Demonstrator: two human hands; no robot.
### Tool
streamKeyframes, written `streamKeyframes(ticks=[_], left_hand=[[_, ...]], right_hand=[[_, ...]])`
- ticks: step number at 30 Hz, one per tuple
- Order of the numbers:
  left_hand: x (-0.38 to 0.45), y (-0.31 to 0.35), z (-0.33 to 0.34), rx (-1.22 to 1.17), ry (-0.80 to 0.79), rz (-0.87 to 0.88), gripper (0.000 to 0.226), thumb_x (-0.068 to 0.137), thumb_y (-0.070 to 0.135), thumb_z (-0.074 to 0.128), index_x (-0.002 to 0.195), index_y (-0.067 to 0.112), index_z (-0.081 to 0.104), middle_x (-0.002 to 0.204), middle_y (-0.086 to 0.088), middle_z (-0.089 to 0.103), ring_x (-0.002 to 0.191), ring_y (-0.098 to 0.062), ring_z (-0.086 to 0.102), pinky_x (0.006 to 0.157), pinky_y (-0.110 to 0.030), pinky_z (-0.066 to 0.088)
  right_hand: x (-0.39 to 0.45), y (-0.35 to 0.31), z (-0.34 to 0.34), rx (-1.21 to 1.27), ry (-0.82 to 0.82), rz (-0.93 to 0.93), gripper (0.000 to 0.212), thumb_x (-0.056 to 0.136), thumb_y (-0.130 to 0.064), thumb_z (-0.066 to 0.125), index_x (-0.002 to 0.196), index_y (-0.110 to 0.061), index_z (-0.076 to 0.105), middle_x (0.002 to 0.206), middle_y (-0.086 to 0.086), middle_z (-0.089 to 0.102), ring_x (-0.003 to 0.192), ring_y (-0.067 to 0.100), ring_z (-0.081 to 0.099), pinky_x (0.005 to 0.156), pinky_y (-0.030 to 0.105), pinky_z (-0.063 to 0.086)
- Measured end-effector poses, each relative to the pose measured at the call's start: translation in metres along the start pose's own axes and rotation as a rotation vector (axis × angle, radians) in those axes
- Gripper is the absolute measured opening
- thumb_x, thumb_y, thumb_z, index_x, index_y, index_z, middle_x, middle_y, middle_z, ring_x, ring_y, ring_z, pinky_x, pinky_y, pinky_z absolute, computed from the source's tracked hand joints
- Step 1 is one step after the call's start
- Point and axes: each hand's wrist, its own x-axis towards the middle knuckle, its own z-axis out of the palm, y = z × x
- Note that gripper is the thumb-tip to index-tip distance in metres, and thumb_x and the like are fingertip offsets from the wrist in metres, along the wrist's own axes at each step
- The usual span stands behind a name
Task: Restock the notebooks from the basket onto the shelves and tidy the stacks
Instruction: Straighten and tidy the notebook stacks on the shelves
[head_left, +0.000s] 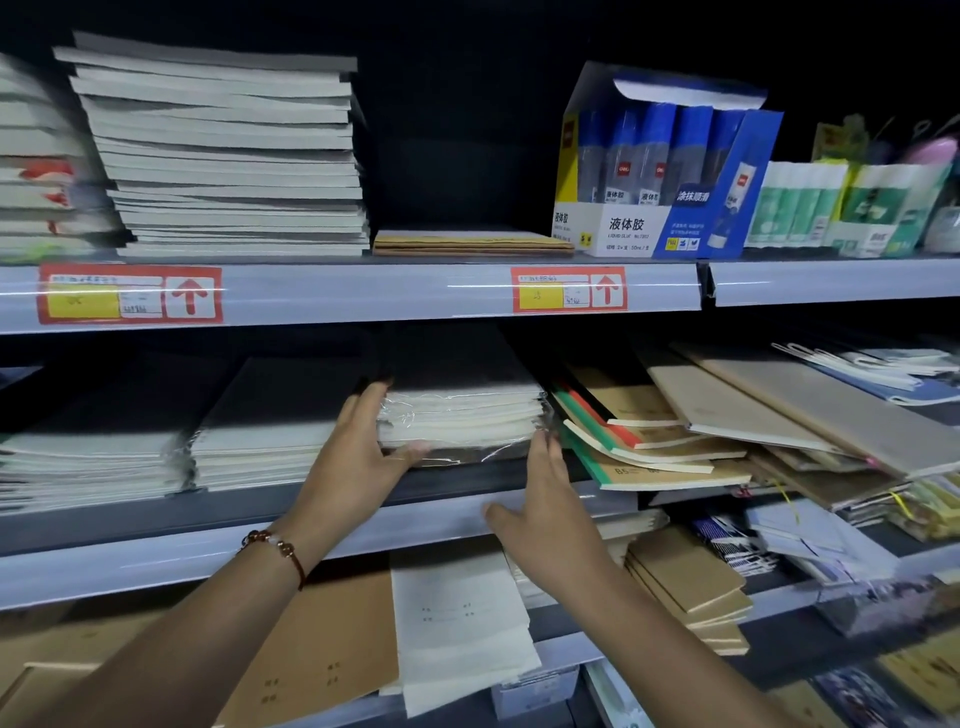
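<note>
**Squaring the wrapped notebook pack on the middle shelf**

Bracketing a plastic-wrapped pack of notebooks (460, 415) between my two hands, I have it sitting on the middle shelf (156, 566), front edge facing me.

- Left hand (358, 457): fingers straight along the pack's left side, thumb tucked under its front lower edge, pressing in so the pack lines up square rather than skewed.
- Right hand (545, 514): fingers straight, tips at the pack's right front corner; whether they press the wrap or only hover beside it I cannot tell, as the frame is blurred there. Neither hand curls round anything.
- Neighbours, same shelf: two dark-covered stacks (249, 436) to the left, just beside the pack; a slumped heap of kraft and coloured-spine notebooks (675, 431) to the right, leaning over one another and in want of tidying.
- Upper shelf: a tall grey stack (228, 156), a thin brown stack (467, 241), a blue box of liquid glue (660, 166).
- Lower shelf: brown and white exercise books (457, 623).
- Basket: not in view.

Judgement: the pack is placed, and squaring is in hand.
</note>
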Motion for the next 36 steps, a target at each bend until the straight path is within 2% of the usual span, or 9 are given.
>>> streamKeyframes(ticks=[7, 15, 18, 20, 23, 25, 28, 32, 36], left_hand=[[0.005, 0.002, 0.008, 0.050, 0.075, 0.000, 0.064, 0.087, 0.037, 0.073, 0.142, 0.032, 0.041, 0.127, 0.005, 0.047, 0.109, -0.011, 0.052, 0.086, -0.024, 0.040], [0.006, 0.008, 0.013, 0.128, 0.135, -0.020, 0.057, 0.088, 0.039, 0.072, 0.137, 0.029, 0.043, 0.124, 0.000, 0.047, 0.090, -0.017, 0.056, 0.075, -0.027, 0.043], [0.002, 0.002, 0.005, 0.068, -0.025, 0.000, 0.080, 0.079, 0.051, 0.077, 0.143, 0.037, 0.032, 0.128, 0.011, 0.038, 0.107, -0.010, 0.053, 0.083, -0.022, 0.042], [0.001, 0.001, -0.003, -0.035, -0.156, -0.041, 0.099, 0.069, 0.070, 0.073, 0.149, 0.041, 0.021, 0.140, 0.015, 0.033, 0.124, -0.004, 0.043, 0.096, -0.019, 0.038], [0.000, 0.011, -0.007, -0.222, -0.177, -0.226, 0.105, 0.068, 0.091, 0.050, 0.151, 0.035, 0.020, 0.155, 0.013, 0.032, 0.141, -0.009, 0.034, 0.114, -0.036, 0.035], [0.003, 0.027, -0.002, -0.361, -0.056, -0.334, 0.072, 0.082, 0.080, 0.045, 0.129, 0.026, 0.036, 0.121, 0.012, 0.055, 0.114, -0.011, 0.053, 0.088, -0.027, 0.047], [0.016, 0.040, 0.015, -0.518, 0.156, -0.421, 0.036, 0.100, 0.054, 0.044, 0.115, 0.022, 0.043, 0.084, 0.010, 0.049, 0.078, -0.012, 0.051, 0.060, -0.025, 0.039], [0.026, 0.037, 0.036, -0.593, 0.354, -0.457, 0.027, 0.099, 0.043, 0.046, 0.097, 0.018, 0.054, 0.072, 0.003, 0.049, 0.072, -0.022, 0.049, 0.063, -0.032, 0.038], [0.023, 0.034, 0.045, -0.639, 0.335, -0.444, 0.033, 0.096, 0.048, 0.048, 0.084, 0.018, 0.053, 0.065, 0.006, 0.043, 0.063, -0.019, 0.043, 0.063, -0.036, 0.036]], right_hand=[[0.024, 0.002, 0.006, -0.079, 0.048, -0.022, 0.095, 0.094, -0.035, 0.062, 0.158, -0.024, -0.008, 0.166, -0.005, -0.009, 0.152, 0.021, 0.014, 0.118, 0.038, 0.032], [0.037, 0.003, 0.006, -0.125, 0.054, -0.058, 0.095, 0.094, -0.029, 0.061, 0.158, -0.024, -0.009, 0.165, -0.007, -0.010, 0.153, 0.017, 0.010, 0.114, 0.033, 0.034], [0.027, 0.005, 0.005, 0.185, 0.101, -0.008, 0.076, 0.095, -0.022, 0.063, 0.156, -0.030, 0.019, 0.152, -0.021, 0.027, 0.134, 0.000, 0.031, 0.099, 0.016, 0.036], [0.024, 0.007, 0.005, 0.501, 0.195, 0.031, 0.046, 0.095, -0.021, 0.063, 0.133, -0.042, 0.047, 0.129, -0.027, 0.049, 0.120, -0.003, 0.047, 0.085, 0.008, 0.035], [0.031, 0.001, 0.009, 0.718, 0.258, 0.098, 0.024, 0.098, -0.033, 0.058, 0.120, -0.042, 0.051, 0.118, -0.023, 0.054, 0.112, 0.001, 0.052, 0.082, 0.012, 0.036], [0.038, -0.006, 0.015, 0.680, 0.305, 0.118, 0.044, 0.098, -0.041, 0.056, 0.139, -0.025, 0.047, 0.132, -0.006, 0.048, 0.121, 0.013, 0.048, 0.092, 0.023, 0.036], [0.048, -0.012, 0.021, 0.582, 0.376, 0.133, 0.059, 0.096, -0.046, 0.057, 0.145, -0.017, 0.044, 0.136, 0.009, 0.045, 0.123, 0.025, 0.049, 0.099, 0.034, 0.041], [0.050, -0.009, 0.026, 0.551, 0.409, 0.112, 0.064, 0.095, -0.042, 0.060, 0.150, -0.019, 0.037, 0.142, 0.006, 0.040, 0.128, 0.023, 0.045, 0.099, 0.029, 0.037], [0.053, 0.002, 0.030, 0.540, 0.466, 0.065, 0.068, 0.092, -0.046, 0.060, 0.151, -0.024, 0.036, 0.145, 0.004, 0.038, 0.132, 0.023, 0.042, 0.107, 0.039, 0.042]])
